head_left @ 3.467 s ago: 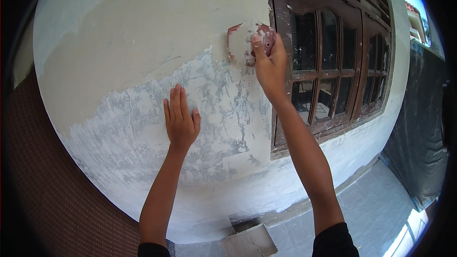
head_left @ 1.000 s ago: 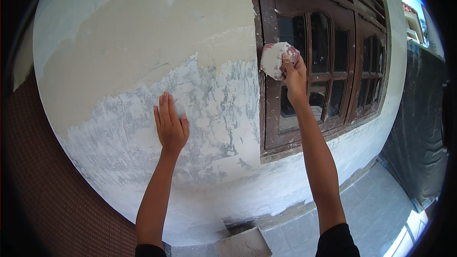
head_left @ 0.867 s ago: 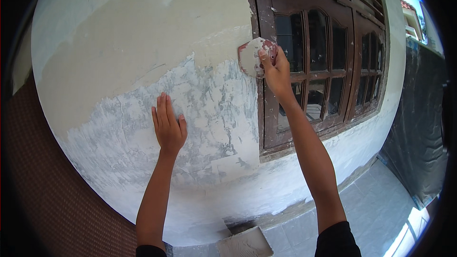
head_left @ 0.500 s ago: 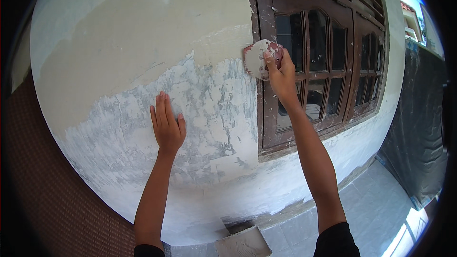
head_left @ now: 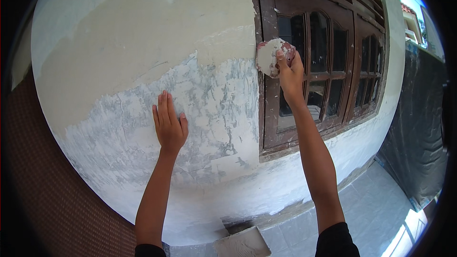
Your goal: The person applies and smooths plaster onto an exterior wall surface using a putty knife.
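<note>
My right hand [head_left: 292,77] grips a reddish putty scraper [head_left: 268,59], its broad face smeared with pale filler. The scraper is at the left side of the brown wooden window frame [head_left: 268,119], where the frame meets the wall [head_left: 223,109]; whether its edge touches the wood is hard to tell. My left hand [head_left: 170,126] lies with fingers stretched out against the wall's patchy white and grey lower part and holds nothing. Above it, a band of smooth beige filler [head_left: 133,43] covers the wall, ending in a ragged lower border.
Below, a flat board or tray [head_left: 243,243] bearing pale filler lies by the wall's foot on grey floor tiles [head_left: 354,209]. Dark sheeting [head_left: 419,123] hangs at the right. A brown patterned surface [head_left: 52,171] runs along the left.
My right hand has moved a little to the right with the scraper, from the wall's edge over onto the window frame. My left hand stays nearly in place on the wall.
</note>
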Tool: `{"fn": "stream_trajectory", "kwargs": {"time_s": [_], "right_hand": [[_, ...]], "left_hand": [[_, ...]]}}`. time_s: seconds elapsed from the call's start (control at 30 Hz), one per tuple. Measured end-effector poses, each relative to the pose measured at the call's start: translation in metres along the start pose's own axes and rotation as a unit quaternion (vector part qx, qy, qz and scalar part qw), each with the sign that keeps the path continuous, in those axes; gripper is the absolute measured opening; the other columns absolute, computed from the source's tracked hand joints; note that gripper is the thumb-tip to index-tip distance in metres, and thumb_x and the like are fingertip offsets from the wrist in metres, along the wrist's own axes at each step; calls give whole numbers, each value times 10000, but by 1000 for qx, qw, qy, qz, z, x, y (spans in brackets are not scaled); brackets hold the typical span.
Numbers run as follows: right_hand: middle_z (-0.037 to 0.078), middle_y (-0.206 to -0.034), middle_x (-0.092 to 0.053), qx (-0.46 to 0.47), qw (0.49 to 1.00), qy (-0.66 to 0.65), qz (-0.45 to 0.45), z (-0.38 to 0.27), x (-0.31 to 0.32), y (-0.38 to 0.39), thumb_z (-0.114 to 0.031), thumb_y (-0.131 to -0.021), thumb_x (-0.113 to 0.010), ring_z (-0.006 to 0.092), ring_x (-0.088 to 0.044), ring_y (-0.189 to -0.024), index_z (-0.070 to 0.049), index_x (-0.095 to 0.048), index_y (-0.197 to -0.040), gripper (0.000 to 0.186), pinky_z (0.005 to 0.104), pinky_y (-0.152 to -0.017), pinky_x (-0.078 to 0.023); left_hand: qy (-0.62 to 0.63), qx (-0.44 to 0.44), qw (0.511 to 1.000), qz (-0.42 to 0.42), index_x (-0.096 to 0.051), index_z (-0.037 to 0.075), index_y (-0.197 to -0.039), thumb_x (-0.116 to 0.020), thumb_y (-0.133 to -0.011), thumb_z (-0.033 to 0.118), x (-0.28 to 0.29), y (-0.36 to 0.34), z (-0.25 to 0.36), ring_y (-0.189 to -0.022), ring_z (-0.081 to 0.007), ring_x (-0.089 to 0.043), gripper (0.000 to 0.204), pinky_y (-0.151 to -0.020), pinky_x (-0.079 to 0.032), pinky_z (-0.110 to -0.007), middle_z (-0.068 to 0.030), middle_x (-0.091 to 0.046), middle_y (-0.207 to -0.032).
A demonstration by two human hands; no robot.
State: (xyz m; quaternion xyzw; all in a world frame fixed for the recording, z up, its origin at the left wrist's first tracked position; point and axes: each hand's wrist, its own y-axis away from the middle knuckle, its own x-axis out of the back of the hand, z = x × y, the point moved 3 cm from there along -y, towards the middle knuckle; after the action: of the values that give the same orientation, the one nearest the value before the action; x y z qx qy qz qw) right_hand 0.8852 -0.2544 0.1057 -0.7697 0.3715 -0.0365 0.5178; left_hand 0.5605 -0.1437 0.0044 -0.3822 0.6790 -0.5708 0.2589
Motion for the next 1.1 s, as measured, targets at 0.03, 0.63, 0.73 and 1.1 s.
{"fn": "stream_trajectory", "kwargs": {"time_s": [0.03,0.63,0.73,1.1], "right_hand": [[130,-981,-694,41,996,80,-16,-1,-2,3,-229,-988,-626,148,-634,-894,18,-594,-1099,272,318,-816,-501],[154,-976,-698,75,990,120,-4,-5,-27,-2,-230,-970,-644,197,-669,-892,20,-588,-1070,275,361,-813,-512],[169,-976,-705,52,982,180,-22,-13,-16,-9,-240,-968,-649,228,-694,-953,25,-578,-1067,292,364,-815,-517],[198,-895,-626,162,969,155,-100,-56,-96,24,-212,-933,-654,374,-599,-887,21,-567,-1000,258,461,-819,-456]], "left_hand": [[0,-1,1000,-2,-332,-64,-1490,-416,-985,190,-1,0,1,-1461,-345,-316,571,-1196,-218,-513,-209,-359,-1549],[-2,1,1000,8,-373,-76,-1470,-443,-972,178,2,-2,3,-1453,-334,-344,563,-1192,-241,-506,-203,-395,-1535],[13,2,1000,-6,-325,-72,-1490,-431,-970,160,1,1,0,-1456,-358,-322,580,-1194,-215,-518,-216,-350,-1553],[0,5,1000,7,-362,-80,-1474,-448,-958,166,1,2,2,-1457,-343,-335,579,-1195,-227,-514,-209,-387,-1539]]}}
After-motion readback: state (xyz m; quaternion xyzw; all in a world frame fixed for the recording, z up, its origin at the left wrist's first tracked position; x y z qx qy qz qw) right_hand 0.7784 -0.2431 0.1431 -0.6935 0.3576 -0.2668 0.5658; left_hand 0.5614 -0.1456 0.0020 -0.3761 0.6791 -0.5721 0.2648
